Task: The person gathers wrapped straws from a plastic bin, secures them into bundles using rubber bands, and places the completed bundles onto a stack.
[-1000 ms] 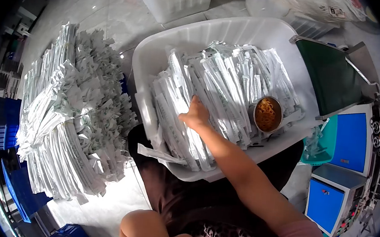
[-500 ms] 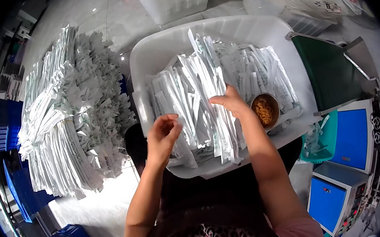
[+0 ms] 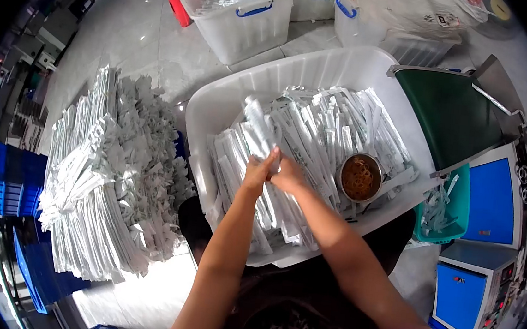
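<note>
Two bare hands meet over a big white plastic tub (image 3: 201, 120) in my head view, the left hand (image 3: 257, 173) and the right hand (image 3: 290, 175) side by side, touching. Between them I have a bundle of packets (image 3: 258, 124), long, narrow and white with a bright, glossy sheen; it is slightly blurred, so I can't count the pieces. Fingers of both hands are closed around its lower end, and its upper end leans up and to the left above the loose packets (image 3: 314, 131) filling the tub.

Faint greenish print shows on some of the packets in the stacked pile (image 3: 97, 212) on the left, too small for me to read. Dark characters on a whitish sack (image 3: 411, 10) at the top are likewise illegible from here.

Both forearms reach forward from the bottom edge, converging at the wrists, thumbs uppermost. Right of the hands, a round metal cup (image 3: 340, 179) of brownish rubber bands (image 3: 360, 179) sits on the loose packets.
</note>
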The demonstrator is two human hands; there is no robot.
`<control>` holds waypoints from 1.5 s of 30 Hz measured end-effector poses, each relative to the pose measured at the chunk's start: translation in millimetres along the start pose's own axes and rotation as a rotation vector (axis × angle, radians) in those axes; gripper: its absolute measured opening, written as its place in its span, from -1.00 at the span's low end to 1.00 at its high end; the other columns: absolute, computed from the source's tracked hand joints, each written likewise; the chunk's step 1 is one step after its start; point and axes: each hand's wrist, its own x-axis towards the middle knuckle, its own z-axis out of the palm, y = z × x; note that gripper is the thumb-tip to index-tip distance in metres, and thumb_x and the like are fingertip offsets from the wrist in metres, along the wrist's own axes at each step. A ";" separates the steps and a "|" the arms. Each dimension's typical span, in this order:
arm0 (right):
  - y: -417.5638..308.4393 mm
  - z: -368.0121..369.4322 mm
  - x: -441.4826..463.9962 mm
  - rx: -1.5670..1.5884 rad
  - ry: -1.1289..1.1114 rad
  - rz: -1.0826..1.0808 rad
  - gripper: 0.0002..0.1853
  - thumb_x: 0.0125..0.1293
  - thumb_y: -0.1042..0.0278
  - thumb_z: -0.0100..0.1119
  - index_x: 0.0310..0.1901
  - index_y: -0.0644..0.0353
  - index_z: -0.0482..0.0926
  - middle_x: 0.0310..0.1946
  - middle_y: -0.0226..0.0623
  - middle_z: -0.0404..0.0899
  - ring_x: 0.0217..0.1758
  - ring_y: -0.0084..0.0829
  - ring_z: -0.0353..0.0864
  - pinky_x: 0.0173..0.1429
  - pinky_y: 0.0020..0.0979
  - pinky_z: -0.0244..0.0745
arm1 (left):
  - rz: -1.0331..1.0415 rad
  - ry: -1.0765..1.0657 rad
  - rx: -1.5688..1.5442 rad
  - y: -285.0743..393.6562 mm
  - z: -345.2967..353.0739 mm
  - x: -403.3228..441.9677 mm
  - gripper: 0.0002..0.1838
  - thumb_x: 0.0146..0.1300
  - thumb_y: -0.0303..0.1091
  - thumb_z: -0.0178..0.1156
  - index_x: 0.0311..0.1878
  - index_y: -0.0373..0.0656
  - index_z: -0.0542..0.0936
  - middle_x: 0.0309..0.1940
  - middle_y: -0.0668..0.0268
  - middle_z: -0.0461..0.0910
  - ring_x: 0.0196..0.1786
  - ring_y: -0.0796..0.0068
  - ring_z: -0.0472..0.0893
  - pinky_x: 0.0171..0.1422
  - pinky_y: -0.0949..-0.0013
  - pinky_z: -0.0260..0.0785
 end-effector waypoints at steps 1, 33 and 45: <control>0.3 7.5 -0.1 -0.031 -0.032 0.055 -0.25 -0.19 0.18 0.32 0.10 0.22 0.27 -0.10 0.01 0.46 -0.01 -0.10 0.44 0.05 -0.28 0.35 | -0.041 -0.007 0.117 4.0 -1.4 -1.6 0.13 -0.23 0.13 0.36 0.13 -0.65 0.03 -0.04 -0.15 0.29 -0.08 0.19 0.42 -0.08 0.29 0.33; -57.8 -56.4 -151.3 0.333 -0.123 -0.372 -0.43 0.33 -0.01 -0.28 0.10 0.39 0.11 -0.72 -0.21 0.42 -0.74 -0.31 0.41 -0.65 -0.34 0.29 | 0.143 -0.354 -0.342 94.7 -20.2 -121.9 -0.44 -0.17 -0.16 0.06 -0.11 -0.39 0.39 -0.38 0.02 0.52 -0.38 0.22 0.56 -0.32 0.35 0.50; 20.8 -32.4 -143.8 0.365 0.048 -0.187 -0.74 0.28 0.29 -0.08 -0.29 0.39 0.31 -0.47 -0.16 0.56 -0.50 -0.39 0.56 -0.40 -0.38 0.41 | -0.161 -0.582 -0.783 11.9 -31.8 -134.4 -0.44 -0.22 -0.18 0.05 -0.16 -0.43 0.41 -0.34 0.04 0.49 -0.20 0.13 0.48 -0.04 0.20 0.37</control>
